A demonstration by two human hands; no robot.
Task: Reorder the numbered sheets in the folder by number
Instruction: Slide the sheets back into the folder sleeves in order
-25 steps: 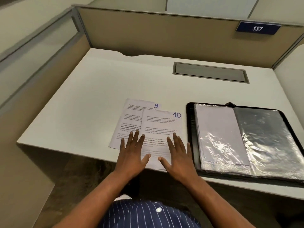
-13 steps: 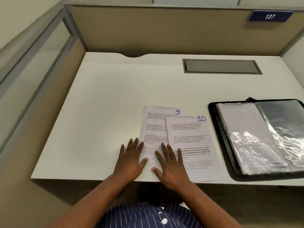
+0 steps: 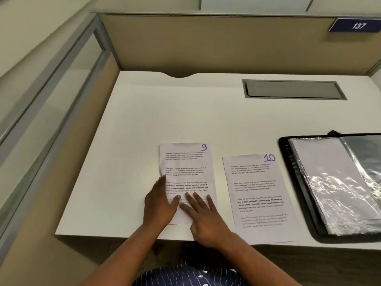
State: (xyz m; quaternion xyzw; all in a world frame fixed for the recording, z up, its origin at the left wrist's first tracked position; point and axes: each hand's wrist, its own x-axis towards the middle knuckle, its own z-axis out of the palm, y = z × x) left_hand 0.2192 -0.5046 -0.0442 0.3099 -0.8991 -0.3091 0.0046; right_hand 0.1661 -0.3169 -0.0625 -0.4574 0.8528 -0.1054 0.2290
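Observation:
Two printed sheets lie on the white desk [image 3: 127, 153]. The sheet marked 9 [image 3: 185, 162] is near the front middle. The sheet marked 10 [image 3: 259, 195] lies apart to its right, its lower edge at the desk's front edge. My left hand [image 3: 158, 205] rests flat on the left edge of sheet 9. My right hand [image 3: 202, 215] presses with straight fingers on that sheet's lower part. The black folder [image 3: 296, 182] lies open at the right, showing clear plastic sleeves [image 3: 334, 182].
A grey recessed cable tray [image 3: 292, 89] is set into the desk at the back right. Beige partition walls [image 3: 206, 44] close the desk at the back and left. A blue plate reading 137 [image 3: 356, 25] hangs at the top right.
The sheets overlapped before; now sheet 10 lies separate to the right of sheet 9. Both hands moved left onto sheet 9. The view shifted left, so the folder sits nearer the right edge.

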